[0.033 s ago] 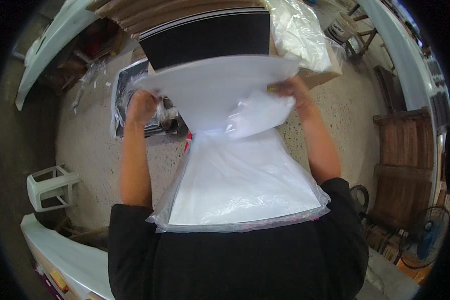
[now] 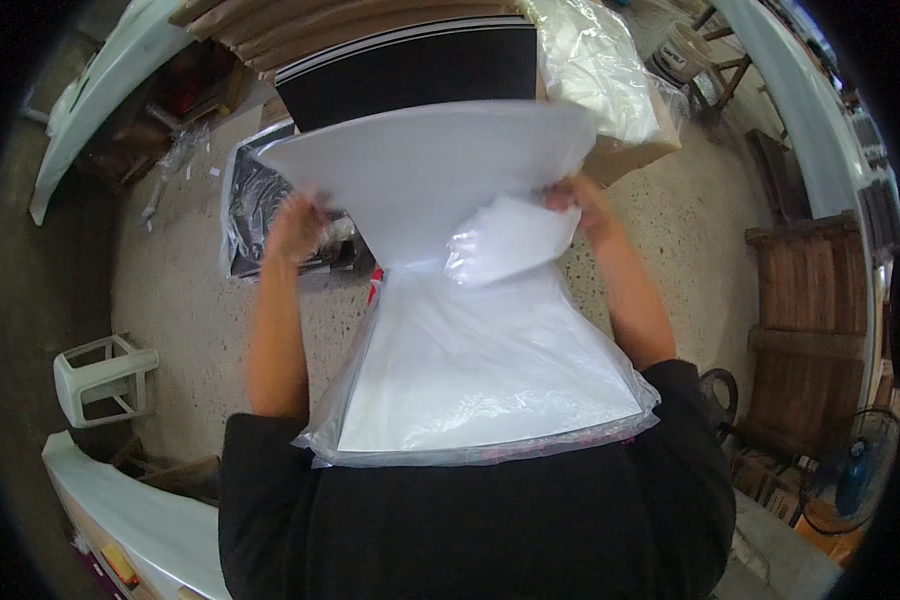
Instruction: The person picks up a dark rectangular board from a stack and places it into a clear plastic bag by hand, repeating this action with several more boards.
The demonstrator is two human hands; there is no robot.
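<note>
A stack of white sheets or a flat white panel lies in a clear plastic bag close against my body. Beyond the bag's mouth, a wide white sheet stands out, bent upward, its far edge curved. My left hand, slightly blurred, is closed at the left side of this sheet, with crumpled clear plastic by its fingers. On the right, my right hand pinches the bag's loose plastic flap beside the sheet. The fingertips of both hands are partly smeared. A bit of red shows at the bag's left edge.
Black panels lie beyond the sheet on a cardboard box, beside clear plastic wrap. A plastic-wrapped dark frame is on the floor at left. A white stool, wooden pallet and fan stand around.
My left hand has moved a little right and toward me. The right hand has come slightly nearer and inward, and the sheet's far edge has dropped a little toward me on the left.
</note>
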